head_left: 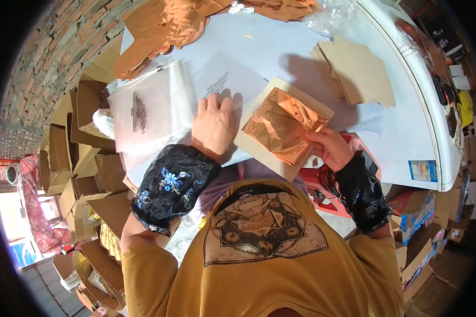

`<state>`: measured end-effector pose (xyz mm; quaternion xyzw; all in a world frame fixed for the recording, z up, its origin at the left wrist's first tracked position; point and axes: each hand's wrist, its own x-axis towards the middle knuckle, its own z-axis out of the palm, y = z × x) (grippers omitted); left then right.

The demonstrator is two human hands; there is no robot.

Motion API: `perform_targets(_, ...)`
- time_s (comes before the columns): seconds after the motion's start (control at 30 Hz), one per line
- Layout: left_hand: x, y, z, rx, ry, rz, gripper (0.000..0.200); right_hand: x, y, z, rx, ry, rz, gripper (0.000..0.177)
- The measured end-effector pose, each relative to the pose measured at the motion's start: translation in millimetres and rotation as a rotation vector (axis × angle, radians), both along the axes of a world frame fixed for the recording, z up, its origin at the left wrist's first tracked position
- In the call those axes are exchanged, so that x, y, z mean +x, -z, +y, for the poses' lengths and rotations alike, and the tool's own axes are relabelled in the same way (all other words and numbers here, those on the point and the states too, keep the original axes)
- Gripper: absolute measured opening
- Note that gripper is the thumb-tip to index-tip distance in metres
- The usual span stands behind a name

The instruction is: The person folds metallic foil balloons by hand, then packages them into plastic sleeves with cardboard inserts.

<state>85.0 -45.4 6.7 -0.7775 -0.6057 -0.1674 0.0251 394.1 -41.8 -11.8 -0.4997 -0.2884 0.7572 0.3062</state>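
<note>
My right hand (330, 148) grips the right edge of a beige card (251, 132) together with a folded copper-coloured foil piece (280, 121) lying on it. The thumb rests on top of the foil, and the other fingers are mostly hidden underneath. My left hand (214, 127) is closed, with curled fingers at a clear plastic bag (225, 71) bearing dark print. Its fingertips are partly hidden. To the left of that hand lies a stack of clear printed bags (161, 105). Beyond my right hand sits a pile of beige cards (362, 71).
More copper-coloured foil pieces (182, 24) spread along the far edge of the pale table (407, 134). Crumpled clear plastic (330, 18) lies at the back. Open cardboard boxes (92, 108) crowd the left side, and a red plastic object (325, 193) stands below the table edge.
</note>
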Motion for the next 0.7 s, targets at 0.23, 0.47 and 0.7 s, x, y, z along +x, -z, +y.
perform_targets(0.23,5,-11,-11,-0.073,-0.022,-0.095,0.041,-17,2,-10,0.036,0.098,0.003,0.022)
perform_targets(0.47,15,0,-7,-0.068,-0.076,-0.099,0.042,-36,-9,-22,0.008,0.08,0.004,0.023)
perform_targets(0.7,30,1,16,-0.176,-0.146,0.044,0.034,-36,-9,-20,-0.006,0.056,-0.016,0.027)
